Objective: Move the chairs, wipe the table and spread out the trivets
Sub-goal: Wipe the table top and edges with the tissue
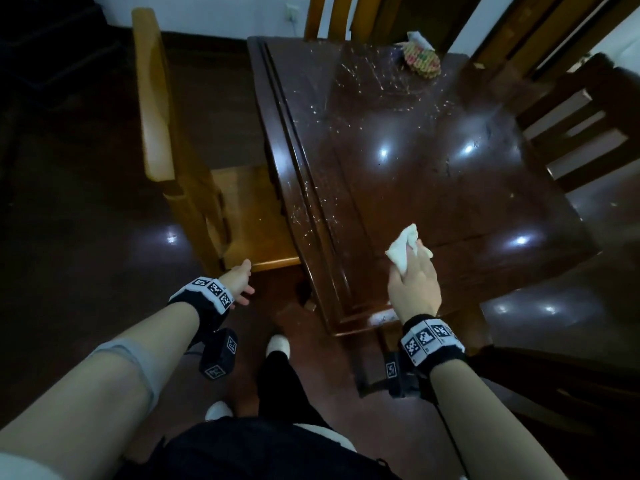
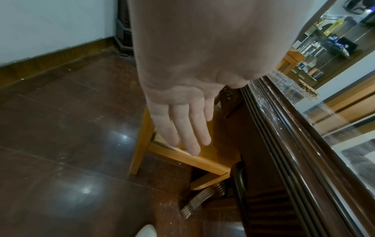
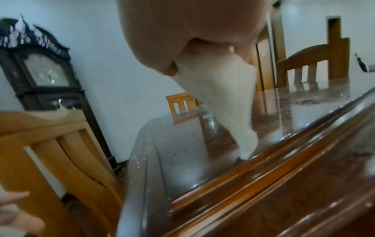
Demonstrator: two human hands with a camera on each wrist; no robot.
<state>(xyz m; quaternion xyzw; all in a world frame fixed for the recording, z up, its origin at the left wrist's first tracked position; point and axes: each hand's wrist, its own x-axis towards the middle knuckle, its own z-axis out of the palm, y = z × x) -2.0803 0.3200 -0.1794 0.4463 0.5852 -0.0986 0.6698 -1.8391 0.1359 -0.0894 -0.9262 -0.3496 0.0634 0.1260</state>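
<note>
My right hand (image 1: 412,263) grips a crumpled white cloth (image 1: 403,249) over the near end of the dark glass-topped table (image 1: 433,174). In the right wrist view the cloth (image 3: 223,99) hangs from my fingers and its tip touches the glass. White specks dot the left and far parts of the top. My left hand (image 1: 245,283) reaches with straight fingers (image 2: 186,137) to the near corner of the light wooden chair's seat (image 2: 205,160); I cannot tell if they touch it. That chair (image 1: 156,109) stands at the table's left side. A stack of woven trivets (image 1: 422,58) lies at the far end.
A light chair (image 1: 329,15) stands at the table's far end and a dark chair (image 1: 571,126) at its right side. Another dark chair (image 1: 554,382) is at my lower right. A tall clock (image 3: 46,72) stands by the left wall. The dark floor (image 1: 86,220) lies left of the chair.
</note>
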